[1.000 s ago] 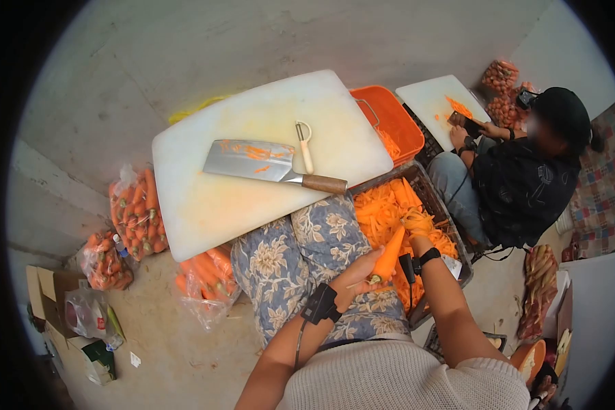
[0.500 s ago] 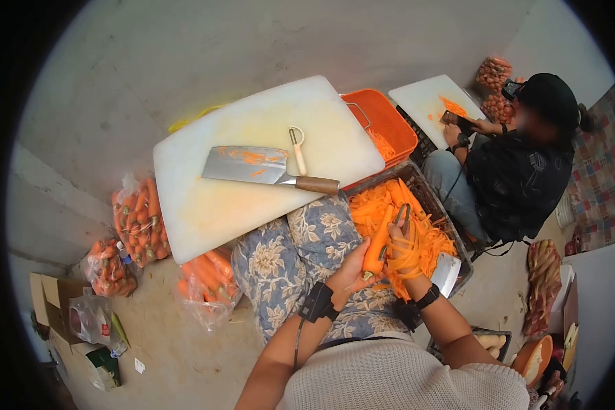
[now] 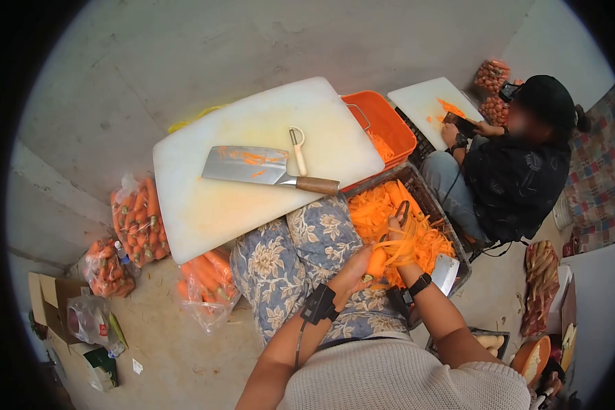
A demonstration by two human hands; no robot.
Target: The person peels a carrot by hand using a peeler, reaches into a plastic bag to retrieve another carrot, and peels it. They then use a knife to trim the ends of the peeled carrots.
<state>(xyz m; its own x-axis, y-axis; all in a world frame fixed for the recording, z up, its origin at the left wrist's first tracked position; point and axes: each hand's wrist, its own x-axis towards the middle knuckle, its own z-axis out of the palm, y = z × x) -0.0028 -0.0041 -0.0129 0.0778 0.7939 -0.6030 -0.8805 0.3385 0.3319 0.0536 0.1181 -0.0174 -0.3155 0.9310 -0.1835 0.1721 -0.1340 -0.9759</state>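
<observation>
Your left hand (image 3: 352,269) clamps the carrot (image 3: 376,262); your right hand (image 3: 395,232) (fingers wrapped round the peeler (image 3: 404,211)) could slip on draped peelings (image 3: 398,253).

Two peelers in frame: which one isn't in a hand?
The pale-handled peeler, lying on the large white cutting board beside the wooden-handled cleaver. The other, a darker peeler, is in the right hand.

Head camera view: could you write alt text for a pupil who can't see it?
A person's left hand holds a carrot while the right hand, draped with peelings, holds a peeler over a crate of more peelings. A cleaver and a second peeler lie on a white cutting board; at right, another person holds a dark blade at another board.
</observation>
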